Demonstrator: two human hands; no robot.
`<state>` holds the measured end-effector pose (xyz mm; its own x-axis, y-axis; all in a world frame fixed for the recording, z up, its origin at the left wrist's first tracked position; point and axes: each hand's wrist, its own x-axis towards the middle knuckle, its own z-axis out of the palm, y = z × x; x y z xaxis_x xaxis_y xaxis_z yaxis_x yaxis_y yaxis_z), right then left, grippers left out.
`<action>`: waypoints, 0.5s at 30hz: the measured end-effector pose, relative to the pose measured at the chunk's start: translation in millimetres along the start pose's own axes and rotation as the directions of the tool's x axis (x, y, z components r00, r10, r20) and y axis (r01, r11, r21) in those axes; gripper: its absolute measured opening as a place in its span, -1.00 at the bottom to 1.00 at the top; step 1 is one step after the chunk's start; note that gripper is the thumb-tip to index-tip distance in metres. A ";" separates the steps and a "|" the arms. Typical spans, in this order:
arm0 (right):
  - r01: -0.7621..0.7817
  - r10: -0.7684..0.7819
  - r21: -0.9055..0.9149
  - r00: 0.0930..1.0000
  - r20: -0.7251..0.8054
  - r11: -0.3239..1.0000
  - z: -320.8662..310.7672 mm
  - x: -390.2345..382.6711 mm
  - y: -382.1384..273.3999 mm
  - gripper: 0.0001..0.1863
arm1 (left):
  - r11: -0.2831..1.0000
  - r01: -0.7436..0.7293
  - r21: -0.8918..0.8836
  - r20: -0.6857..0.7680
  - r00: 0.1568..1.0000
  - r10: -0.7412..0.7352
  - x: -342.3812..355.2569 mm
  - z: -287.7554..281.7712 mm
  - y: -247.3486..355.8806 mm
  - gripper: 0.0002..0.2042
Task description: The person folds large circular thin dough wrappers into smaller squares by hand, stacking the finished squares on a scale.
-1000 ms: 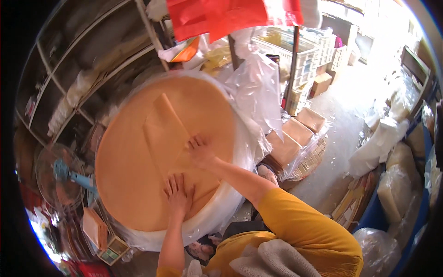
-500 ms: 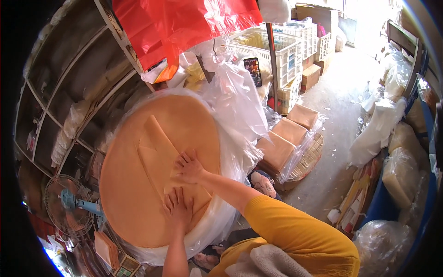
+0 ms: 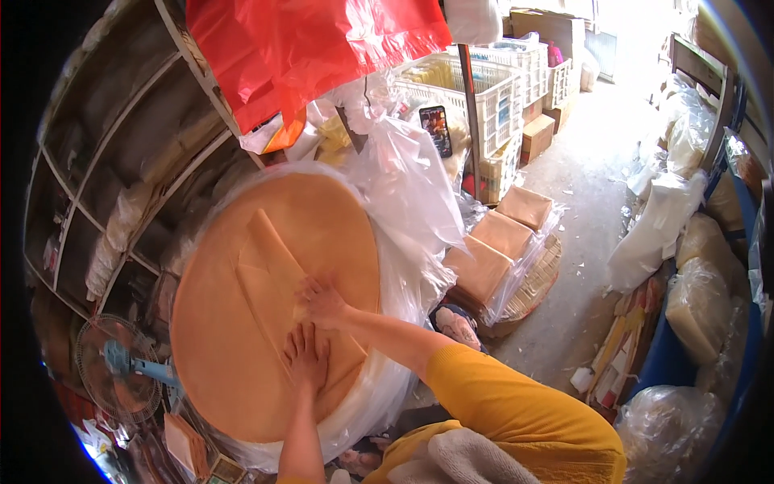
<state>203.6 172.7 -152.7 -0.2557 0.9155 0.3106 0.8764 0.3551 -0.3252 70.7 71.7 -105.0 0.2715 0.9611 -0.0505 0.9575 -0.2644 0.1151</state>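
Note:
A wide stack of thin, round, orange-brown sheets [image 3: 218,347] lies in front of me, its kind not plain to see. On top, part of a sheet is turned over into a long folded flap [image 3: 274,250] running diagonally from upper left to lower right. My left hand [image 3: 306,359] rests on the flap's near part, palm down with fingers outstretched. Just beyond it, my right hand [image 3: 324,306] presses on the same flap, its fingers slightly bent along the fold. Neither hand visibly grips anything.
Clear plastic [image 3: 395,323] wraps the stack's rim. Square brown bundles [image 3: 481,266] sit on a woven round base at right. A blue fan [image 3: 117,359] stands at left. Red plastic [image 3: 322,48] hangs ahead, near a phone [image 3: 435,131] and white crates [image 3: 500,93].
My right hand's fingers have gone from spread to more bent, and the hand lies closer to my left hand. The left hand stays on the folded sheet. The whole view shifts slightly.

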 end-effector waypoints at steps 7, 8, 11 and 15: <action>0.047 -0.045 -0.034 0.996 0.072 0.998 6.5 2.9 -3.4 -0.45 | 0.999 -0.031 -0.033 0.033 0.999 0.032 12.8 12.5 -29.1 -0.39; 0.040 -0.037 -0.038 0.997 0.064 0.998 6.3 1.9 -2.1 -0.45 | 0.993 -0.091 -0.074 0.064 0.993 0.096 19.4 15.8 -43.4 -0.39; 0.066 -0.065 -0.046 0.998 0.017 0.997 1.1 -1.5 -14.6 -0.45 | 0.996 0.089 -0.005 -0.039 0.995 -0.089 4.1 13.4 -66.9 -0.39; 0.053 -0.051 -0.083 0.998 0.023 0.995 6.9 -0.1 -4.7 -0.42 | 0.997 0.077 -0.017 -0.043 0.996 -0.078 -5.0 15.4 -53.8 -0.40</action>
<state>196.7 172.2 -157.4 -0.3097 0.9001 0.3064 0.8925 0.3864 -0.2328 19.3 79.9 -126.2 0.1918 0.9813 -0.0164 0.9738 -0.1882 0.1274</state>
